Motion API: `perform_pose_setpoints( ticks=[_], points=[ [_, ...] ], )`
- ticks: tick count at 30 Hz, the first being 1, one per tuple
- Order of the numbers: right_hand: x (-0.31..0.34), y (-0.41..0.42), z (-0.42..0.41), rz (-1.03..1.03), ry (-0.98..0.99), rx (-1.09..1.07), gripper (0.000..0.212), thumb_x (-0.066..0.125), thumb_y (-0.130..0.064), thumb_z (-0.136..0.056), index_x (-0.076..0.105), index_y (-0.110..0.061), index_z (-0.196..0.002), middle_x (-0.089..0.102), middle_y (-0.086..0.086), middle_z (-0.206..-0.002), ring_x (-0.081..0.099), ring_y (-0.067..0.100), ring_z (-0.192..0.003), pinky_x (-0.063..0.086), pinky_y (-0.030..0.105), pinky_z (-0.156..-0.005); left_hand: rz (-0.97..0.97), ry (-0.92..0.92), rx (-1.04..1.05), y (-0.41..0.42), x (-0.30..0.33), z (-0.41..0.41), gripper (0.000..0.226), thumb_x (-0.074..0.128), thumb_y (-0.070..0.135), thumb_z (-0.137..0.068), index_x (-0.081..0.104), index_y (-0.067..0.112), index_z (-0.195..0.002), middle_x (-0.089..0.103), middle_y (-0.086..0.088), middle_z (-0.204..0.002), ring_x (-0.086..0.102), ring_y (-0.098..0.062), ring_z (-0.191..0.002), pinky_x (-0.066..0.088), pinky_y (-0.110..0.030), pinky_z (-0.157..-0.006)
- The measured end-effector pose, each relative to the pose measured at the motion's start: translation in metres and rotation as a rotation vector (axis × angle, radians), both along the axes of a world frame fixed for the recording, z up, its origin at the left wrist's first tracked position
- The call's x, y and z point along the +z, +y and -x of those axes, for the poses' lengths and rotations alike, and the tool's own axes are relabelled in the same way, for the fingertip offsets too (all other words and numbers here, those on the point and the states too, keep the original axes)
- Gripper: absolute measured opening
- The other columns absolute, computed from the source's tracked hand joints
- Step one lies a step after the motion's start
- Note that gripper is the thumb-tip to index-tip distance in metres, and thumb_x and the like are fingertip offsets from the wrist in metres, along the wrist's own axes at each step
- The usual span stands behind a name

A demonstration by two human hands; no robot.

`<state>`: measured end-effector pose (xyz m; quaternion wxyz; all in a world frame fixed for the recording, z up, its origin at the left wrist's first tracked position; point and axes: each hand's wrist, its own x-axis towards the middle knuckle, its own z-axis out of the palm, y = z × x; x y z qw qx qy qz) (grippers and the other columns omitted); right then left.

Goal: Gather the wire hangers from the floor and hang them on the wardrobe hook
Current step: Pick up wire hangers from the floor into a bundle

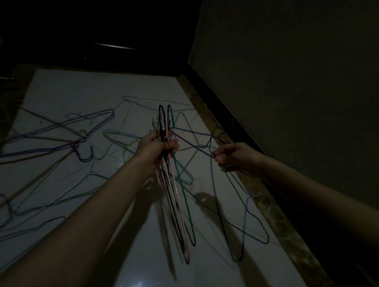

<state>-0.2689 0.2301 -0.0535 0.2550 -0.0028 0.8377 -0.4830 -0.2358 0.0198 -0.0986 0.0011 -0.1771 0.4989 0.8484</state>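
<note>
Pink, black and teal wire hangers [172, 186] form the bundle our left hand [156, 149] grips, long axis near upright, hooks pointing away. Our right hand [232, 158] pinches a lilac hanger [215, 184]. More loose hangers [58, 135] sprawl across the floor [76, 87].

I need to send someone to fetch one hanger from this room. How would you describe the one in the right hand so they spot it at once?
Start at the dark wall on the right and the brown strip of floor along its foot. Just above that strip, the right hand pinches a pale blue hanger that dangles from it. Unlike the bundle gripped in the left hand, it hangs alone.
</note>
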Motion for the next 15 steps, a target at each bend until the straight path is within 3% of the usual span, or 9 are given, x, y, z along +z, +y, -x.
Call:
perform_pose_setpoints(
  ticks=[5,8,11,15],
  points=[
    [0.001,-0.009,-0.004,0.054,0.003,-0.030,0.021,0.057,0.001,-0.089,0.059,0.000,-0.109,0.060,0.001,-0.084,0.059,0.011,-0.076,0.052,0.017,-0.056,-0.024,-0.015,0.025,-0.009,-0.004,-0.002,0.040,0.045,-0.019,-0.087,0.051,-0.003,-0.123,0.062,-0.015,-0.092,0.061,-0.018,-0.076,0.055,-0.017,-0.055],
    [0.001,-0.016,-0.011,0.115,0.007,-0.035,0.009,0.057,-0.001,-0.089,0.059,-0.007,-0.096,0.060,0.002,-0.085,0.059,0.012,-0.076,0.054,0.016,-0.057,0.013,-0.032,0.018,-0.007,-0.006,-0.004,0.039,0.045,-0.018,-0.087,0.053,-0.003,-0.122,0.062,-0.011,-0.086,0.061,-0.018,-0.072,0.055,-0.019,-0.056],
    [0.000,-0.028,-0.016,0.145,0.051,-0.045,0.012,0.057,-0.001,-0.090,0.061,-0.011,-0.085,0.059,0.002,-0.083,0.059,0.014,-0.073,0.054,0.019,-0.061,0.024,-0.040,-0.005,-0.002,-0.005,-0.004,0.037,0.045,-0.018,-0.087,0.052,-0.003,-0.121,0.062,-0.012,-0.083,0.062,-0.019,-0.071,0.053,-0.022,-0.055],
    [-0.007,-0.045,-0.021,0.166,0.092,-0.065,0.010,0.058,0.001,-0.088,0.063,-0.006,-0.094,0.061,0.004,-0.081,0.058,0.014,-0.073,0.053,0.025,-0.071,0.000,-0.043,-0.029,0.009,-0.002,-0.002,0.035,0.047,-0.018,-0.087,0.053,0.003,-0.115,0.062,-0.013,-0.084,0.064,-0.022,-0.075,0.055,-0.026,-0.063]
  ],
)
